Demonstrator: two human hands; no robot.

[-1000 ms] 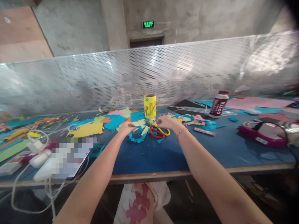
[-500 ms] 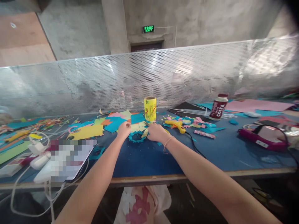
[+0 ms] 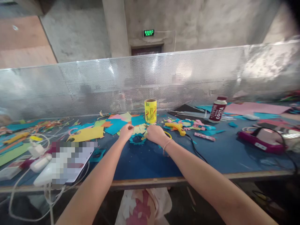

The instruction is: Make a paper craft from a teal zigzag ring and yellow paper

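On the blue table, a ring of blue paper with a jagged edge [image 3: 137, 143] lies between my two hands. My left hand [image 3: 126, 132] is at its left side, with fingertips pinched together over the paper scraps. Whatever those fingers hold is too small to make out. At the ring's right side, my right hand [image 3: 156, 135] is closed with its knuckles up, and its fingertips are hidden. Pale yellow paper scraps [image 3: 140, 128] show between the hands. Just behind stands a yellow printed roll [image 3: 150, 112] with an open top.
A yellow glue gun [image 3: 177, 127] with a black cord lies right of my right hand. Further right are a pink-patterned stick [image 3: 204, 137], a maroon COSTA bottle [image 3: 217, 110] and a purple case [image 3: 261, 142]. Yellow paper [image 3: 87, 133] and a tablet [image 3: 81, 164] with white cables lie left.
My left fingertips have shifted slightly right, toward my right hand. My right hand has turned a little and stays beside the ring. The view has tilted slightly.
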